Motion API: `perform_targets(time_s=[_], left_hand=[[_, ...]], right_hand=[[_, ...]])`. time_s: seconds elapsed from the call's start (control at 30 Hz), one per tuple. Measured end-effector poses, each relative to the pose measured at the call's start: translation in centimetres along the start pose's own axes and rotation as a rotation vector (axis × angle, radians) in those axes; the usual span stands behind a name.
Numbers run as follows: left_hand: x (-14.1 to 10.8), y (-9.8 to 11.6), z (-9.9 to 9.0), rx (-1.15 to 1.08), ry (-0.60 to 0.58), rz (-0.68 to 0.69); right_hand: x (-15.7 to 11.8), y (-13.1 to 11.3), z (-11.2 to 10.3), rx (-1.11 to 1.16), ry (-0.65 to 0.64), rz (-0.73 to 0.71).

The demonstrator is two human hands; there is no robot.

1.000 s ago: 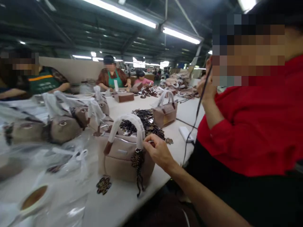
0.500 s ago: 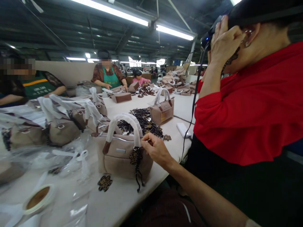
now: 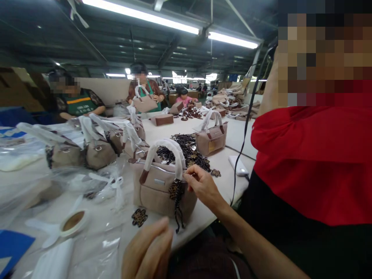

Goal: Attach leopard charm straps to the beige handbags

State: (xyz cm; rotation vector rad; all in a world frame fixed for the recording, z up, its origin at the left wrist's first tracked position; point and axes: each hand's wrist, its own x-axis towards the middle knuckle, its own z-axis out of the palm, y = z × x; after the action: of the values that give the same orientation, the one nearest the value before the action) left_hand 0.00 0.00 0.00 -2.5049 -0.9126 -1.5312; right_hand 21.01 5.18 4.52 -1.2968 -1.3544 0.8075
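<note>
A beige handbag (image 3: 157,193) stands upright before me, its two handles (image 3: 167,145) wrapped in white paper. From the base of its right handle hangs a black beaded tassel charm (image 3: 178,199) with a leopard-print flower. Beside that spot, at the bag's upper right edge, my right hand (image 3: 203,188) is closed in a pinch; what sits between the fingertips is too small to make out. My left hand (image 3: 149,250), smeared by motion, is low in front of the bag and apart from it. A loose leopard-print flower (image 3: 139,217) lies on the table near the bag's lower left corner.
Wrapped handbags (image 3: 100,153) crowd the left, with clear plastic and a tape roll (image 3: 74,223) nearer me. Behind my bag lie a pile of black tassels (image 3: 183,147) and another handbag (image 3: 212,137). A person in red (image 3: 314,162) stands close right, beside a hanging cable (image 3: 247,128).
My left hand has come into view at the bottom. The view has swung left, while my right hand stays at the same handle. A co-worker across the table now holds up a handbag.
</note>
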Motion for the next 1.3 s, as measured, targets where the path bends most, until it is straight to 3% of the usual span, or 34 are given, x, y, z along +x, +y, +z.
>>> perform_targets(time_s=[0.13, 0.23, 0.37, 0.47, 0.53, 0.63, 0.7, 0.77, 0.87, 1.0, 1.13, 1.3], left_hand=[[3.3, -1.7, 5.5, 0.036, -0.101, -0.003], [4.8, -2.5, 8.1, 0.069, -0.213, -0.043], [5.4, -2.5, 8.5, 0.103, -0.276, -0.084], [5.4, -2.2, 7.5, -0.180, -0.272, -0.184], [5.4, -2.0, 6.8, -0.464, -0.271, -0.351], [5.3, -1.8, 6.2, -0.864, -0.250, -0.753], [5.3, -2.0, 6.1, -1.074, -0.176, -0.985], [5.2, -2.3, 6.0, -1.204, -0.080, -1.105], [5.1, -2.9, 6.1, -1.289, -0.005, -1.159], [4.5, -3.6, 6.2, -1.353, 0.032, -1.183], [4.3, -4.0, 6.2, -1.418, 0.038, -1.224], [4.1, -4.3, 6.5, -1.492, 0.052, -1.142]], right_hand=[[-0.3, 0.3, 0.3, 0.031, -0.012, -0.007], [-0.4, 0.6, 0.4, 0.088, -0.029, 0.031], [-0.4, 0.7, -0.1, 0.085, -0.037, 0.070], [-0.1, 0.7, -0.7, 0.053, 0.030, 0.068], [0.1, 0.7, -0.9, 0.173, 0.042, 0.097], [0.4, 0.8, -0.5, 0.476, 0.037, 0.169], [0.5, 1.1, -0.1, 0.628, 0.047, 0.192], [0.4, 1.4, 0.2, 0.693, 0.034, 0.183], [0.0, 1.7, 0.5, 0.558, -0.061, 0.125], [-0.7, 1.0, 0.8, 0.142, -0.159, -0.074], [-0.9, -0.2, 1.3, -0.136, -0.115, -0.305], [-0.7, -0.7, 2.1, -0.293, -0.084, -0.403]])
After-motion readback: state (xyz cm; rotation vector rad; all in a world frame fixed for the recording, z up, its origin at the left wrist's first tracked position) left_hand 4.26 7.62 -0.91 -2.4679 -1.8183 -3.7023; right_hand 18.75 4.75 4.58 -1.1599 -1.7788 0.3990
